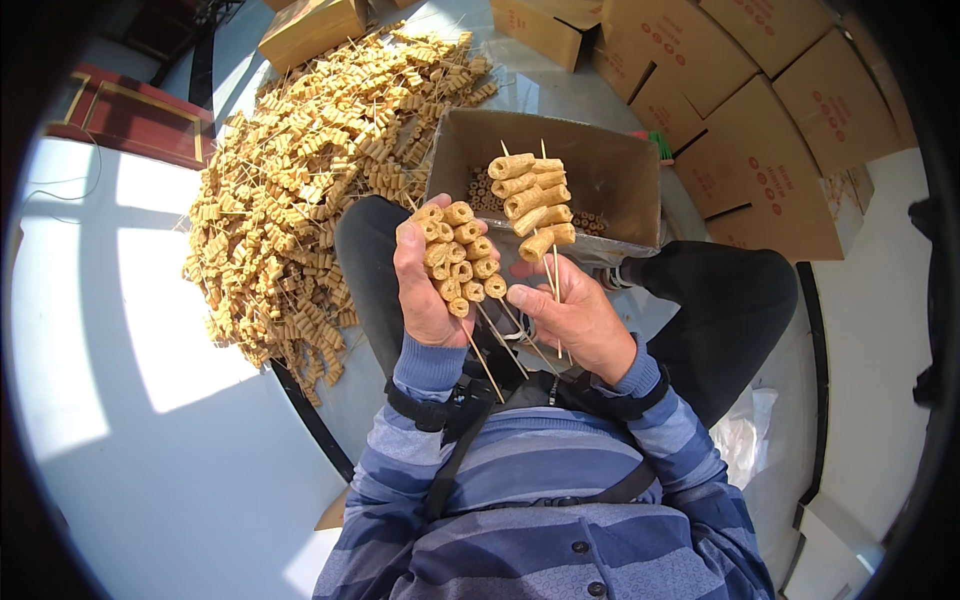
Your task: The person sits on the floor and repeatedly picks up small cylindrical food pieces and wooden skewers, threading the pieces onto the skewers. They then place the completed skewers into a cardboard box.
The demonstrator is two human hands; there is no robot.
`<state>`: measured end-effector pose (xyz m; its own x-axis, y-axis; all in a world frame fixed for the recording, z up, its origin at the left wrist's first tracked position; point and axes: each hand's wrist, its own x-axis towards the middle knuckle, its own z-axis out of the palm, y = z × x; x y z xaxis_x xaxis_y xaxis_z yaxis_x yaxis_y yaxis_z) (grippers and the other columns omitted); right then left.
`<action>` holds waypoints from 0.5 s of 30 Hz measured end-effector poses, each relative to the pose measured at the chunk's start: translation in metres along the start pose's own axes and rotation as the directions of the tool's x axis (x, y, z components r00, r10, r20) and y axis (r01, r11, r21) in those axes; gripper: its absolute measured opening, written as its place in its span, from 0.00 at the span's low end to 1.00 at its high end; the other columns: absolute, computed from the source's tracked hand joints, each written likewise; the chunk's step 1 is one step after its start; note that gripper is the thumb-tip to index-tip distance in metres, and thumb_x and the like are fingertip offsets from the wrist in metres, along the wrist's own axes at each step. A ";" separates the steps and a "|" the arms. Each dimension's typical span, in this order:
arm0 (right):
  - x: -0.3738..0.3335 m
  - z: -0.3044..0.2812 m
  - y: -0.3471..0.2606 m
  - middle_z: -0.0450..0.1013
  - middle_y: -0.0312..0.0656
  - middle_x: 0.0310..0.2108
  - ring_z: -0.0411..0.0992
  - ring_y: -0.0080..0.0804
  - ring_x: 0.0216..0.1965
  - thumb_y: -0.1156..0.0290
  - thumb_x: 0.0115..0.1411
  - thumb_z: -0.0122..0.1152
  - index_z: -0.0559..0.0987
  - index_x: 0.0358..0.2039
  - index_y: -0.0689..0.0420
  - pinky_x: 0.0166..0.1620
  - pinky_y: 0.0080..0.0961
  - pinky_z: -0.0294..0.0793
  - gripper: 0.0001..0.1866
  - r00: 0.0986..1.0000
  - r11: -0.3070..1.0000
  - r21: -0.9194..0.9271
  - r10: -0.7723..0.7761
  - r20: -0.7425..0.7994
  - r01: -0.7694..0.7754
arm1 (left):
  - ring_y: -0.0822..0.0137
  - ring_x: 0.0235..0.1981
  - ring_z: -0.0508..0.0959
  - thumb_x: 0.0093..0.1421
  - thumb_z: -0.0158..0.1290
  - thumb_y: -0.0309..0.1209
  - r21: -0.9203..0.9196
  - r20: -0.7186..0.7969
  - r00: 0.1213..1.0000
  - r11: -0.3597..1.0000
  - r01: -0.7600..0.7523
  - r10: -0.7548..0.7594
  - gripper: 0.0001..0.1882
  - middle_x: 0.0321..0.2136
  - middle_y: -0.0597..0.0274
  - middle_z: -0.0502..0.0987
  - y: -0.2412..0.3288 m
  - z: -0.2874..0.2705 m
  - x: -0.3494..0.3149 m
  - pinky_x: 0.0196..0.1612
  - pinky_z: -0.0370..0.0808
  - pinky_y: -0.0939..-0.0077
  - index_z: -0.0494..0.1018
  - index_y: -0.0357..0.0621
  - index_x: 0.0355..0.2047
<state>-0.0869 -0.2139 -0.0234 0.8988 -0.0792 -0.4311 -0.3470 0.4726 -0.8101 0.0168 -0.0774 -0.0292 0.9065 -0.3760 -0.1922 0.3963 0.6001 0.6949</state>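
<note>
Close to my lap, my left hand (425,312) is wrapped round a bunch of skewered rolls (460,256), tan hollow tubes whose open ends face up. Their thin wooden sticks slant down toward my belt. Just to the right, my right hand (588,322) grips two more skewers of rolls (538,190) by their bare sticks, with the rolls standing out ahead of the fingers. The right thumb is beside the lower right roll of the left bunch; whether it touches cannot be told. Beyond both hands stands an open cardboard box (620,165) with skewered rolls packed along its bottom.
A large heap of skewered rolls (300,180) covers the floor at the far left. Cardboard cartons (745,160) are stacked at the far right, and another carton (312,32) sits behind the heap. My bent legs (715,310) flank the box. A white plastic bag (745,435) lies at the right.
</note>
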 end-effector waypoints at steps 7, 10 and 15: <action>-0.006 -0.009 -0.010 0.61 0.29 0.17 0.57 0.14 0.15 0.55 0.75 0.44 0.71 0.49 0.62 0.20 0.16 0.57 0.21 0.998 0.998 -0.043 -0.038 0.042 0.040 | 0.59 0.32 0.78 0.67 0.42 0.59 -0.121 0.013 0.996 0.989 0.084 -0.083 0.36 0.35 0.53 0.75 -0.006 0.000 0.005 0.36 0.77 0.63 0.68 0.34 0.55; -0.006 -0.008 -0.007 0.61 0.28 0.17 0.59 0.15 0.16 0.54 0.75 0.44 0.74 0.46 0.59 0.20 0.17 0.59 0.20 0.996 0.961 -0.266 -0.081 -0.029 0.070 | 0.59 0.35 0.75 0.66 0.44 0.60 -0.151 0.056 0.993 0.982 0.110 -0.102 0.38 0.36 0.55 0.73 -0.004 -0.003 0.005 0.39 0.76 0.64 0.68 0.33 0.54; -0.003 -0.008 -0.006 0.63 0.29 0.17 0.60 0.14 0.17 0.58 0.75 0.44 0.76 0.46 0.56 0.21 0.17 0.61 0.17 0.982 0.946 -0.323 -0.093 -0.166 0.035 | 0.58 0.39 0.74 0.67 0.44 0.60 -0.247 0.097 0.989 0.960 0.129 -0.108 0.38 0.39 0.53 0.72 -0.003 -0.005 0.005 0.43 0.76 0.63 0.65 0.33 0.57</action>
<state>-0.0895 -0.2235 -0.0211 0.8702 -0.2670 -0.4141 -0.3834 0.1609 -0.9095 0.0207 -0.0771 -0.0356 0.8398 -0.5053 -0.1986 0.5340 0.7022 0.4709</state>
